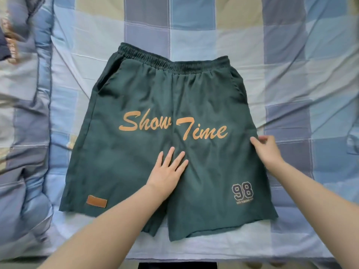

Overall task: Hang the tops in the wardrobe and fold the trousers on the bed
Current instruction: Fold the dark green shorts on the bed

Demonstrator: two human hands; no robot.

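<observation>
Head view: a bed [281,55] under a checked sheet of blue, grey and beige squares, creased around the garment. Along the left edge, a bunched quilt [25,113] in the same checks; on it at far left, a dark garment [4,47], mostly out of frame, kind not clear. Nothing lies on top of the shorts besides the person's hands.

Dark green shorts [155,105] lie flat, mid-bed, front up. Elastic waistband [171,62] points away from the person, leg openings toward the near bed edge; long axis runs near-to-far, tilted slightly, the right leg reaching nearer. Orange script "Show Time" [172,126] across the front. Tan patch [96,201] low on the left leg; number "98" print [242,191] low on the right leg.

Left hand [167,173] lies palm down near the crotch seam, fingers straight and slightly spread, pressing the cloth. Right hand [267,150] sits at the right outer side seam, fingers curled with the thumb, pinching the cloth edge.
</observation>
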